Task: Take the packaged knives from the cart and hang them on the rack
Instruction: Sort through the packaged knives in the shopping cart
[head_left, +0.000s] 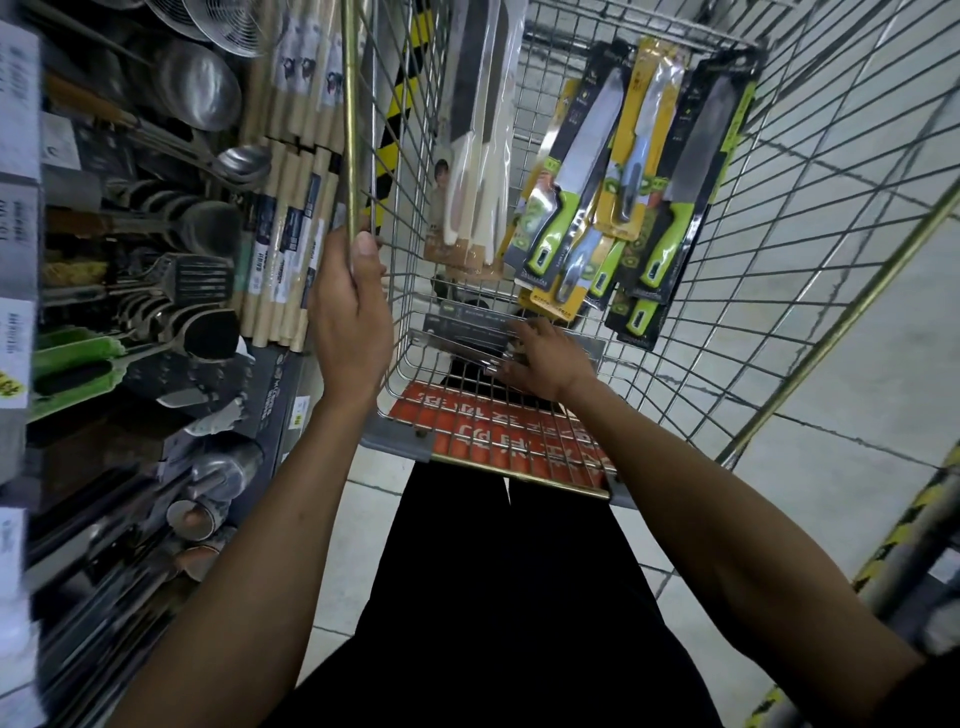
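A wire shopping cart (779, 270) fills the middle of the view. Several packaged knives with green handles (670, 218) lie in its far right part, one with a pale blue handle (631, 176) among them. Packs of white-handled knives (475, 171) lean near the cart's left wall. My left hand (350, 317) grips the brass rail (350, 119) of the cart's left rim. My right hand (540, 358) reaches into the cart's near end, fingers curled on a dark flat knife package (467, 325) lying there.
A display rack (156, 234) at the left holds hanging ladles, spatulas, spoons and wooden rolling pins (291, 249). A red sign panel (498, 431) sits on the cart's near flap. Grey tiled floor lies at the right, with a yellow-black striped post (914, 525) at the right edge.
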